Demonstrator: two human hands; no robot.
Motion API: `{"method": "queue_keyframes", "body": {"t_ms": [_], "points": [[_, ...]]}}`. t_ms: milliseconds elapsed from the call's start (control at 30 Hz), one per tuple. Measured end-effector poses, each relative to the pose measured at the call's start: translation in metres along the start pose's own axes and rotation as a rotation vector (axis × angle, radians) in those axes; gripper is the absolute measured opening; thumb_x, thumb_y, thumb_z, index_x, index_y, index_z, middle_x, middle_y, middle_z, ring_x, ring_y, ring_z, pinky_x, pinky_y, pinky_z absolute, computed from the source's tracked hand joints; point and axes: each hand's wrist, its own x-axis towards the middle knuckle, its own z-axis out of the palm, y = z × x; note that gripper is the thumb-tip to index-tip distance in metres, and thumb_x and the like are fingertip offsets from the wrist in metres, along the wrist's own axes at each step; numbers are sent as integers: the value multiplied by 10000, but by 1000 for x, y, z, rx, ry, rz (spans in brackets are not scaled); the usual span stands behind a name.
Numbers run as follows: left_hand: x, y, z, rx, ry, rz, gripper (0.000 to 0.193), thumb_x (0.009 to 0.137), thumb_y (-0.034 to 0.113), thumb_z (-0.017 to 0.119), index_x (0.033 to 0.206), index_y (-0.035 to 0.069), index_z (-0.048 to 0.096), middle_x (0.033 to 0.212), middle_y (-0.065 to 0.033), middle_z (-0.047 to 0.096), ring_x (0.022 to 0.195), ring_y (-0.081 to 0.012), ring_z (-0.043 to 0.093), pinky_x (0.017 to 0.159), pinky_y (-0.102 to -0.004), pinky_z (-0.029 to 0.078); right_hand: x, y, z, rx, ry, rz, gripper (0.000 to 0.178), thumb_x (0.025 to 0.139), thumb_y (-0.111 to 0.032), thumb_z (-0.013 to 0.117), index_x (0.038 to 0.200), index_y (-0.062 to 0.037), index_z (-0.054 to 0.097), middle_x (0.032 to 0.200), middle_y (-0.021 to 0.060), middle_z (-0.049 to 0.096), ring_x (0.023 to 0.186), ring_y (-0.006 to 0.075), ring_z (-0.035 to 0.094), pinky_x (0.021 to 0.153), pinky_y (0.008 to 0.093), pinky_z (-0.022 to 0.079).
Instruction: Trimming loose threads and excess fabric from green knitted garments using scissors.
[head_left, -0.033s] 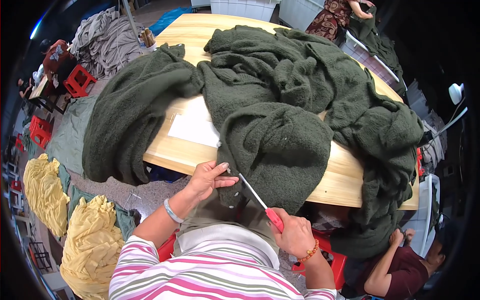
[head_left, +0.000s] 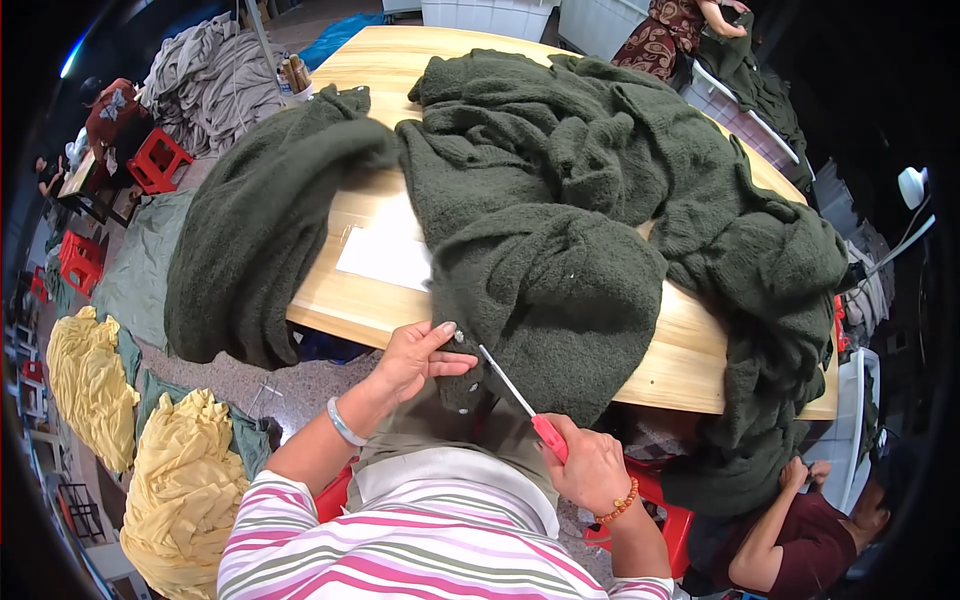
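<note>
Left hand (head_left: 415,360) fingers are pinched on the dark green fuzzy knitted garment (head_left: 560,290) at the wooden desk (head_left: 690,360) edge; red-handled snips (head_left: 520,405) are gripped in the closed right hand (head_left: 590,470).

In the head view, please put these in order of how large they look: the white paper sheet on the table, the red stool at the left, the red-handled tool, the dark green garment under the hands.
1. dark green garment
2. white paper sheet
3. red stool and red-handled tool: look alike; distances differ, so unranked.
</note>
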Motion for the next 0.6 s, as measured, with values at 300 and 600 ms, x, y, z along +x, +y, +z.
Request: {"method": "queue_keyframes", "body": {"t_ms": [300, 600], "points": [[-76, -44, -9, 361, 136, 91, 493, 888, 85, 671, 1301, 24, 409, 1152, -123, 543, 847, -270, 696, 565, -321, 604, -23, 22, 9, 21, 17, -2, 337, 829, -185, 659, 1153, -114, 596, 777, 184, 669, 727, 387, 656, 671, 465, 526], [-30, -89, -3, -283, 54, -59, 347, 931, 164, 655, 1210, 49, 483, 1163, -120, 597, 979, -292, 681, 761, -370, 611, -36, 17, 13, -36, -45, 23, 332, 828, -175, 638, 1153, -120, 597, 782, 170, 674, 718, 383, 655, 666, 470, 525]]}}
